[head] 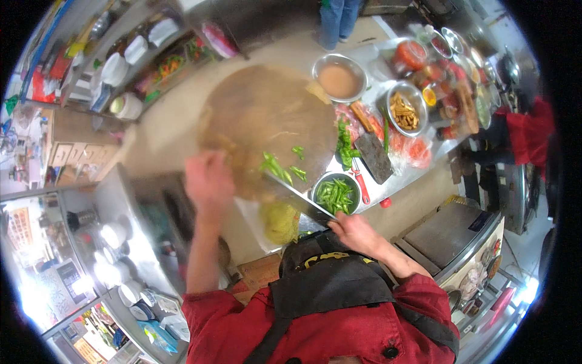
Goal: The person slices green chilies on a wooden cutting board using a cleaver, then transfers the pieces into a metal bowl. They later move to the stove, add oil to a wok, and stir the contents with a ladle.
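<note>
A large round wooden chopping block stands before me, with cut green peppers near its lower edge. My right hand is closed around the handle of a kitchen knife, whose blade reaches over the block's edge to the peppers. My left hand is blurred at the block's left edge; its fingers cannot be made out. Beside the blade, right of the block, a metal bowl holds sliced green peppers.
Right of the block lie whole green peppers, a dark rectangular block and a red-handled tool. Metal bowls hold brownish liquid and brown strips. A person in jeans stands beyond; another in red is at right.
</note>
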Action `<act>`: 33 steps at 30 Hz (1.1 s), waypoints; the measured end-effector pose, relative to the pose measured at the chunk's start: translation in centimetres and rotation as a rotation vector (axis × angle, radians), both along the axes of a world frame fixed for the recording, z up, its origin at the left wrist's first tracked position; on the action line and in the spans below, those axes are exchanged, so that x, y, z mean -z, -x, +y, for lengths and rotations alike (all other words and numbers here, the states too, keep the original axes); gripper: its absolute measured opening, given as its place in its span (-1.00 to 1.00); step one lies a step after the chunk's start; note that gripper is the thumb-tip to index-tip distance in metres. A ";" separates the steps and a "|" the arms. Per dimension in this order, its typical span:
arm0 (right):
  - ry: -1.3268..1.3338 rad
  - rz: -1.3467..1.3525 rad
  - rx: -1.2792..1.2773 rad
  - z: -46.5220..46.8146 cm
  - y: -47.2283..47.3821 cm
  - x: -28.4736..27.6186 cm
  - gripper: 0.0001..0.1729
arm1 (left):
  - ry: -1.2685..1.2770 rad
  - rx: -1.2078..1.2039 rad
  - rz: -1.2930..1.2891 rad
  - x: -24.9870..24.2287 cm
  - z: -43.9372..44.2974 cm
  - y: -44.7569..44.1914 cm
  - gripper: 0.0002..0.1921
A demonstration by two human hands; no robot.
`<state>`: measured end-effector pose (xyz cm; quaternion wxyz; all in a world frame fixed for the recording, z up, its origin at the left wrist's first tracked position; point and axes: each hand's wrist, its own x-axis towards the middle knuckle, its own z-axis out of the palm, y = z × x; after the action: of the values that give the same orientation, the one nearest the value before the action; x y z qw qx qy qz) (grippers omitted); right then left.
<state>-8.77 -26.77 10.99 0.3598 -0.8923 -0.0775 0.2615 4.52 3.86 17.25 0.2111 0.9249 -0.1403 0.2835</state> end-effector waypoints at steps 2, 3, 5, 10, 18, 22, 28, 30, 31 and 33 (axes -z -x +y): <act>-0.013 0.017 -0.064 2.2 -1.6 1.1 -0.75 | -0.130 0.055 -0.027 1.3 0.4 0.9 -0.80; -0.024 0.054 -0.026 2.6 -2.4 1.6 -0.73 | -0.183 0.085 -0.043 2.1 0.3 1.4 -0.81; -0.098 0.108 0.051 2.7 -3.8 2.5 -0.71 | -0.157 0.114 -0.009 4.3 -0.9 2.5 -0.77; 0.081 -0.066 0.187 0.9 -5.2 1.7 -0.71 | -0.430 0.389 0.247 13.0 -4.8 3.6 -0.67; 0.077 -0.072 0.537 -3.4 -0.9 -5.6 -0.71 | -0.216 0.430 0.403 16.2 -3.1 3.2 -0.78; -0.080 -0.291 1.082 -7.1 7.0 -9.3 -0.80 | -0.206 0.520 0.203 14.6 -4.2 1.7 -0.74; -0.251 -0.509 1.750 -9.3 22.5 -9.8 -0.74 | -0.153 0.535 0.143 12.3 -6.0 3.4 -0.79; -0.413 -0.525 1.924 -10.4 25.6 -8.0 -0.77 | -0.140 0.585 0.170 10.3 -7.4 6.2 -0.80; -0.419 -0.487 1.975 -11.0 26.7 -6.7 -0.78 | -0.134 0.596 0.209 9.9 -8.3 8.4 -0.81; -0.491 -0.472 2.054 -12.5 28.6 -4.0 -0.78 | -0.045 0.802 0.273 8.8 -11.3 13.8 -0.80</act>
<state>-37.41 -39.22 15.01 0.5518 -0.4622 0.5897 -0.3662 -9.24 -7.39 8.46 0.3009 0.8304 -0.4661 0.0508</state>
